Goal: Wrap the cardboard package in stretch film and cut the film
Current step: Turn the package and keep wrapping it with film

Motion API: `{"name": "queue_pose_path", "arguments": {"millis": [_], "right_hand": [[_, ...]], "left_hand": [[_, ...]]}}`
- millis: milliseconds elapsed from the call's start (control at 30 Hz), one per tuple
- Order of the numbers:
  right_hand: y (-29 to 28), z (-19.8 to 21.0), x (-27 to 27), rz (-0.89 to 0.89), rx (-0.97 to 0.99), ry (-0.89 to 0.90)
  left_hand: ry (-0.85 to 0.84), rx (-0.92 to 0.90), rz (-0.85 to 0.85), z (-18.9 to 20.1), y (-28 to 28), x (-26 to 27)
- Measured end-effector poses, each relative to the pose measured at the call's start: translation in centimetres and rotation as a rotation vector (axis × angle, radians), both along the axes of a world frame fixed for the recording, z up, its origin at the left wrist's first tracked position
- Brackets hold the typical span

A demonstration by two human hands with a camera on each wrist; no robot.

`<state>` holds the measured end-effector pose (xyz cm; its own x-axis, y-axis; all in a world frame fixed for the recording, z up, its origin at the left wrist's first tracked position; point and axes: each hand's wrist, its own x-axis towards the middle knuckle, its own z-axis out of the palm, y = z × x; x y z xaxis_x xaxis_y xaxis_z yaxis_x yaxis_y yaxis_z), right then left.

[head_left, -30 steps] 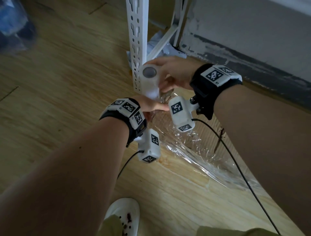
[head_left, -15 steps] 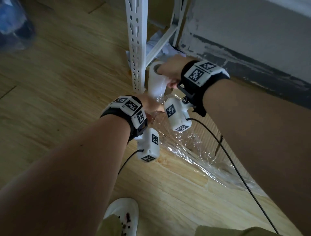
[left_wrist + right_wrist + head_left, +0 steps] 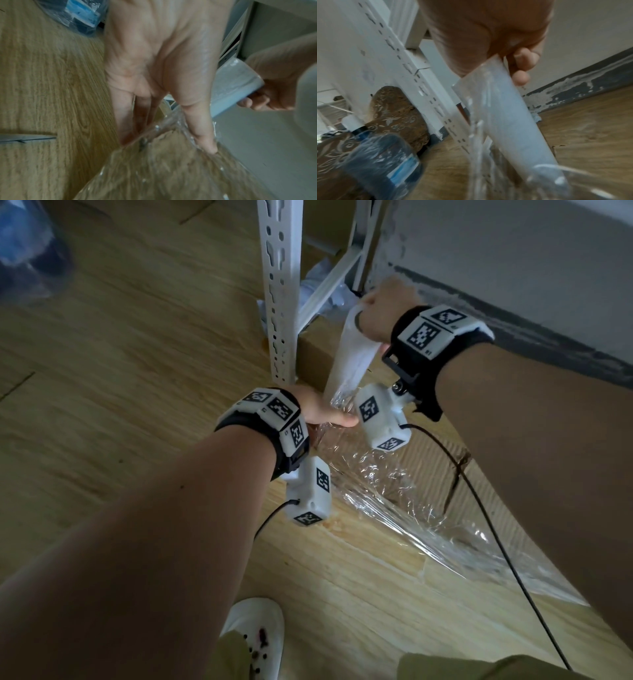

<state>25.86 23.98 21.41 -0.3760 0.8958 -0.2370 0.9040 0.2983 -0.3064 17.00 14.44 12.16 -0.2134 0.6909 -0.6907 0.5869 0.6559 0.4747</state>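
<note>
The flat cardboard package [image 3: 431, 453] lies low on the wooden floor, its near part under crinkled clear stretch film [image 3: 394, 498]. My left hand [image 3: 322, 414] pinches the package's upper edge, with the thumb [image 3: 204, 140] pressing on the film and the fingers [image 3: 123, 121] behind the edge. My right hand [image 3: 380, 313] grips the top of the white film roll [image 3: 349, 354], held tilted above the package near the wall. A band of film runs from the roll down to my left hand. The right wrist view shows the roll [image 3: 505, 121] with fingertips [image 3: 522, 77] curled round it.
A white slotted shelf upright [image 3: 279, 302] stands just left of the roll, with a diagonal brace behind it. A grey wall with a dark skirting [image 3: 513, 313] runs on the right. A blue water bottle [image 3: 382, 162] lies far left. My white shoe [image 3: 253, 635] is below.
My right hand has carried the roll up and to the right toward the wall, and more film is stretched out from the package. The left hand has stayed at the package's edge.
</note>
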Motion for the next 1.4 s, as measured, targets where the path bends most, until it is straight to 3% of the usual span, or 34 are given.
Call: {"name": "queue_pose_path", "arguments": {"millis": [100,167,300,400,467,567,800,1000,1267,1400], "right_hand": [[1.1,-0.5,2.5,-0.019,0.02,-0.021],[1.2,-0.8,3.7,-0.024,0.008,-0.162],[0.5,-0.6,5.2,0.037,0.078,-0.297],[1.2,-1.4,6.4,-0.031,-0.009,-0.205],[1.3,-1.6,7.2,-0.122,-0.033,-0.09],[1.1,-1.7,8.5,-0.156,-0.068,-0.003],[-0.4,-1.3,11.3,-0.197,-0.143,0.045],[-2.0,-1.0,13.6,-0.199,-0.083,0.063],[-2.3,-1.4,16.5,-0.242,-0.009,0.049],[-2.0,-2.2,16.7,-0.254,0.013,0.08]], "left_hand": [[-0.083,-0.02,-0.07,0.8,-0.2,0.0],[-0.076,-0.022,-0.117,0.9,0.0,0.2],[0.074,0.123,-0.05,1.8,0.6,1.5],[0.045,0.364,-0.081,1.9,1.2,3.0],[0.066,0.421,-0.183,1.9,1.5,4.0],[0.135,0.436,-0.283,2.0,1.7,4.5],[0.179,0.347,-0.303,2.8,2.5,5.7],[0.276,0.289,-0.393,2.9,2.5,7.2],[0.22,0.403,-0.337,2.8,2.0,9.2],[0.179,0.643,-0.415,3.0,-0.3,10.0]]}}
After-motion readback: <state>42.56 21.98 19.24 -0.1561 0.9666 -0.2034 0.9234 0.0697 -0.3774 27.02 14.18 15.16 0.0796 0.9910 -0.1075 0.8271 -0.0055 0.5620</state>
